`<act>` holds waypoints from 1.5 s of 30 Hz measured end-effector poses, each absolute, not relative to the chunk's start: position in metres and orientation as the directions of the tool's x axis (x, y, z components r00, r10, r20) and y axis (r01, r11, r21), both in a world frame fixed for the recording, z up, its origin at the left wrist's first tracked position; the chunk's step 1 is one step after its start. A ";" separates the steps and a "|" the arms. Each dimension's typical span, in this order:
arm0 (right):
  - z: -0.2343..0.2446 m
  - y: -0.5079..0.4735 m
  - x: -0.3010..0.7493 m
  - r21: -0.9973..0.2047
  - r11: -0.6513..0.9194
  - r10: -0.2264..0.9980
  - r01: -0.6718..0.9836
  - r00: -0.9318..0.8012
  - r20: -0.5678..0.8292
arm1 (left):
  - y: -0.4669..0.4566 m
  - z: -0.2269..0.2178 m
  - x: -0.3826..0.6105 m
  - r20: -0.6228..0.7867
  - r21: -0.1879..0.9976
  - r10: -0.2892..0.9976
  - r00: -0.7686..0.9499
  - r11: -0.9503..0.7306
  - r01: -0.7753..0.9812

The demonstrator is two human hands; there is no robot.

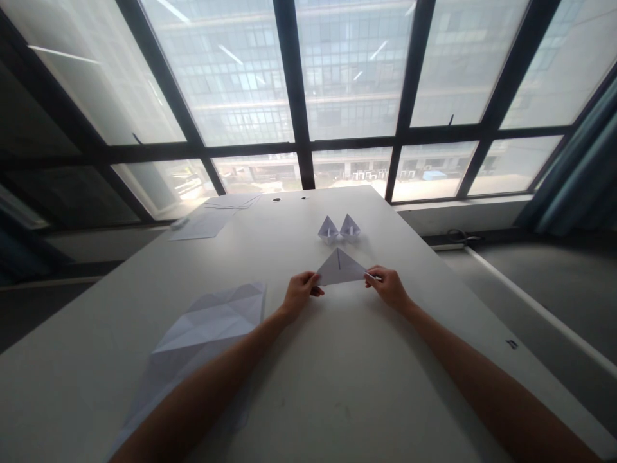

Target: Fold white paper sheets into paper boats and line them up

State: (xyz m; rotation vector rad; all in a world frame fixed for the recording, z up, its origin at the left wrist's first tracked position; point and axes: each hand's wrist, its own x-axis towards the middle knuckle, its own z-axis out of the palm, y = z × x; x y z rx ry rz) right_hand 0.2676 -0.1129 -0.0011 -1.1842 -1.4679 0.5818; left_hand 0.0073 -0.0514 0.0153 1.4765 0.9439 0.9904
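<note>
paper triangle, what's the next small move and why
Probably ease the two corners apart to open the paper triangle: the left hand and right hand each pinch a bottom corner, and two finished paper boats stand just beyond it.

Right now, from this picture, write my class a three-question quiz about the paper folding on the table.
1. True or false: the left hand and the right hand each pinch a corner of the white folded paper triangle.
2. How many small white paper boats stand beyond it?
3. The creased, unfolded white sheet lies on the white table: A) at the person's left, B) at their right, C) under the boats.
Key: 1 true; 2 two; 3 A.
</note>
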 end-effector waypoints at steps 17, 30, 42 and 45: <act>-0.003 -0.108 0.262 -0.957 0.291 0.875 -0.005 0.405 0.264 | -0.049 0.013 0.009 0.140 0.982 0.907 0.397 -0.179 0.061; -0.009 -0.104 0.269 -0.925 0.284 0.855 0.252 0.371 0.363 | -0.051 0.018 0.006 0.244 0.940 0.877 0.414 -0.319 0.121; -0.015 -0.103 0.276 -0.789 0.097 0.864 0.607 0.342 0.369 | -0.058 0.005 0.010 0.215 0.700 0.663 0.717 -0.617 0.361; -0.013 -0.106 0.275 -0.605 0.043 0.883 0.795 0.254 0.396 | -0.063 0.007 0.009 0.256 0.446 0.579 0.774 -0.781 0.437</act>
